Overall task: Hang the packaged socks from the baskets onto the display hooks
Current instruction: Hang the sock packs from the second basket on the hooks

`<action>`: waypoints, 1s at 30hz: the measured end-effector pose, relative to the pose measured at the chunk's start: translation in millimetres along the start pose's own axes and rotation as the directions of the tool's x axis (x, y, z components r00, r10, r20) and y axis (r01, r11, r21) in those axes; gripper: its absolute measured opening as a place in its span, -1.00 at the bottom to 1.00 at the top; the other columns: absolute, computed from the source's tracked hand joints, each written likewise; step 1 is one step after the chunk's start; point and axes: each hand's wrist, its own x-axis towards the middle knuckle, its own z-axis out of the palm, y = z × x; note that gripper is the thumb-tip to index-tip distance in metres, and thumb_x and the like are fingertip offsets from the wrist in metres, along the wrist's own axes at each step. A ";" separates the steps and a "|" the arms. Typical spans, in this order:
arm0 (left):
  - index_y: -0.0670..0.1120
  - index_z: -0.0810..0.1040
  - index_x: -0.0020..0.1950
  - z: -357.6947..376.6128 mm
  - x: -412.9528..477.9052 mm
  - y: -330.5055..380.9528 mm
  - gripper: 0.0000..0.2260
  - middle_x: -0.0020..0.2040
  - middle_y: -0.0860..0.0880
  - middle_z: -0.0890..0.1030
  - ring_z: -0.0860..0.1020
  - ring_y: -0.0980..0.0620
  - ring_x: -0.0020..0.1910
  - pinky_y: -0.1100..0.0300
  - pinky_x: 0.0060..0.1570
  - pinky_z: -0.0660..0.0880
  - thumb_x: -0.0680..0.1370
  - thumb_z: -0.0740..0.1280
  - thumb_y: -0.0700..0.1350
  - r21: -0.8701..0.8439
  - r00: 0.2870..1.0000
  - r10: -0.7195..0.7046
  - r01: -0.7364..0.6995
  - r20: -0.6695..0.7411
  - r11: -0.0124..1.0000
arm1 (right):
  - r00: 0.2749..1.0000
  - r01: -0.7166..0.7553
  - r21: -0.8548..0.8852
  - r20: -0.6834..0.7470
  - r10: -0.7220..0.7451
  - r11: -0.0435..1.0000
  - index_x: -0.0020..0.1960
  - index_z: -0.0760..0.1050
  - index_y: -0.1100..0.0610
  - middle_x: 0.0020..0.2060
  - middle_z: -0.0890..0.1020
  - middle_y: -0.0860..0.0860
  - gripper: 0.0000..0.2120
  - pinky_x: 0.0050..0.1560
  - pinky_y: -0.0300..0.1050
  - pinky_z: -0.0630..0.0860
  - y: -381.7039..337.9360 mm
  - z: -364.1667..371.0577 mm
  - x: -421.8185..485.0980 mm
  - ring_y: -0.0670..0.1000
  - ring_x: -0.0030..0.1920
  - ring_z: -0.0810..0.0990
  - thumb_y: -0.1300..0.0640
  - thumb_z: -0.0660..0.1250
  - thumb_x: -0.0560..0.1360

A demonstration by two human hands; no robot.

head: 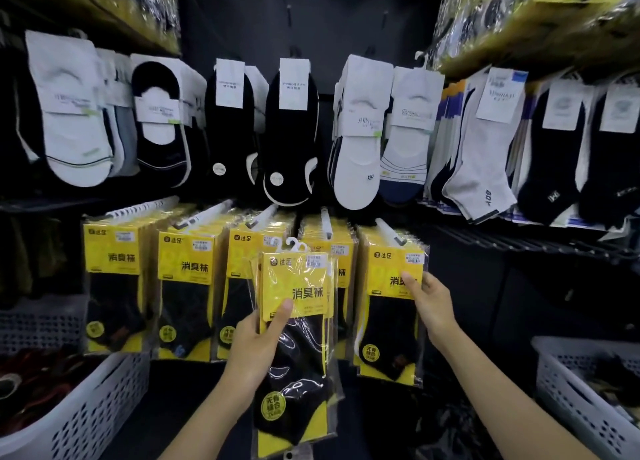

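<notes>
My left hand (258, 347) grips a yellow-and-black sock pack (294, 324) in clear wrap, held up in front of the lower row; its white hanger tab sits at the top. My right hand (429, 305) pinches the front pack of the rightmost hanging stack (391, 307) by its right edge, thumb on the yellow card. Several stacks of the same yellow packs hang on white display hooks (327, 222) along the lower row.
White and black ankle socks (291, 137) hang in the upper row. A perforated white basket (86, 414) with dark socks stands at lower left, another basket (585, 400) at lower right. Shelves with wrapped goods overhang at top left and top right.
</notes>
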 end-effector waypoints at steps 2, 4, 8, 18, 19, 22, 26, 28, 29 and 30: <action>0.21 0.55 -0.02 0.7 2.1 -0.2 -0.69 -0.10 0.26 0.63 0.52 0.35 -0.07 0.43 -0.19 0.31 0.33 0.28 0.31 -0.010 1.000 -0.006 0.006 -0.007 1.000 | 0.997 -0.018 0.008 -0.074 0.018 1.000 0.05 0.57 0.13 -0.06 0.67 -0.01 -0.83 -0.04 -0.26 0.52 7.2 5.9 9.7 -0.06 0.00 0.64 0.08 0.38 0.50; 0.21 0.54 -0.05 2.2 3.6 0.5 -0.70 -0.14 0.27 0.63 0.52 0.37 -0.11 0.43 -0.22 0.32 0.32 0.28 0.30 -0.014 1.000 -0.008 0.008 -0.015 1.000 | 0.984 -0.054 -0.021 -0.171 0.049 0.998 -0.06 0.55 0.11 -0.15 0.65 -0.03 -0.83 -0.02 -0.19 0.51 13.2 13.6 18.8 -0.02 -0.04 0.62 0.03 0.44 0.45; 0.21 0.53 -0.07 6.2 5.1 1.5 -0.73 -0.26 0.34 0.62 0.53 0.43 -0.21 0.44 -0.24 0.31 0.32 0.27 0.27 -0.017 1.000 -0.008 0.008 -0.020 1.000 | 0.926 -0.137 -0.100 -0.365 0.092 0.985 -0.02 0.49 0.11 -0.14 0.57 -0.03 -0.67 -0.10 -0.17 0.43 19.8 27.1 31.9 -0.02 -0.07 0.54 -0.08 0.47 0.40; 0.23 0.51 -0.08 7.1 -2.3 7.3 -0.88 -0.29 0.49 0.55 0.45 0.60 -0.24 0.45 -0.30 0.34 0.45 0.29 0.20 -0.040 1.000 0.025 -0.024 0.017 0.999 | 0.969 -0.139 0.027 -0.201 0.142 0.990 0.05 0.53 0.11 0.01 0.61 0.00 -0.84 0.09 -0.11 0.50 4.2 30.2 -31.8 0.01 0.06 0.59 0.07 0.35 0.52; 0.23 0.51 -0.08 8.8 -4.6 8.8 -0.90 -0.29 0.49 0.56 0.46 0.59 -0.25 0.47 -0.33 0.37 0.46 0.29 0.19 -0.039 0.999 0.028 -0.027 0.023 0.999 | 0.987 -0.121 0.025 -0.107 0.123 0.992 0.04 0.54 0.07 0.00 0.62 -0.02 -0.86 0.07 -0.13 0.53 -6.6 33.7 -44.4 -0.01 0.03 0.61 0.05 0.31 0.54; 0.21 0.52 -0.08 15.8 -14.0 16.3 -0.91 -0.29 0.44 0.59 0.49 0.54 -0.27 0.61 -0.41 0.36 0.47 0.32 0.16 -0.054 0.999 0.039 -0.037 0.034 0.998 | 0.995 -0.053 0.060 0.089 0.047 0.997 0.04 0.57 0.05 -0.08 0.66 -0.05 -0.82 -0.12 -0.26 0.54 -37.8 45.4 -78.2 -0.11 -0.12 0.63 0.00 0.29 0.53; 0.14 0.59 -0.08 22.2 -26.4 24.6 -0.74 -0.25 0.29 0.65 0.58 0.39 -0.24 0.47 -0.37 0.42 0.34 0.38 0.23 -0.116 1.000 0.016 -0.016 -0.004 0.993 | 0.994 0.050 0.080 0.098 -0.058 0.996 0.06 0.57 0.06 -0.09 0.67 -0.03 -0.71 -0.06 -0.24 0.55 -62.5 54.9 -108.1 -0.11 -0.08 0.63 -0.03 0.44 0.39; 0.08 0.62 -0.05 24.5 -31.2 25.2 -0.60 -0.23 0.19 0.69 0.62 0.29 -0.24 0.41 -0.29 0.44 0.22 0.44 0.25 -0.127 1.000 0.016 -0.016 -0.003 0.992 | 0.991 0.054 0.085 0.121 -0.064 0.995 0.06 0.58 0.06 -0.08 0.69 -0.04 -0.65 -0.04 -0.27 0.56 -67.4 54.6 -115.1 -0.10 -0.04 0.65 -0.05 0.47 0.34; 0.06 0.62 -0.03 25.8 -33.1 24.6 -0.56 -0.21 0.17 0.69 0.63 0.26 -0.22 0.39 -0.28 0.47 0.18 0.47 0.24 -0.129 1.000 0.022 -0.021 0.010 0.991 | 0.986 0.041 0.106 0.154 -0.057 0.994 0.06 0.58 0.06 -0.07 0.70 -0.06 -0.65 -0.07 -0.31 0.56 -68.0 54.0 -117.5 -0.12 -0.03 0.66 -0.05 0.47 0.32; 0.06 0.62 -0.02 26.9 -35.4 24.7 -0.53 -0.19 0.16 0.70 0.64 0.25 -0.20 0.40 -0.29 0.48 0.16 0.50 0.22 -0.136 0.999 0.029 -0.025 0.026 0.990 | 0.982 0.020 0.130 0.186 -0.044 0.991 0.06 0.59 0.05 -0.06 0.71 -0.09 -0.65 -0.10 -0.34 0.57 -68.0 53.2 -119.6 -0.13 -0.03 0.67 -0.04 0.47 0.32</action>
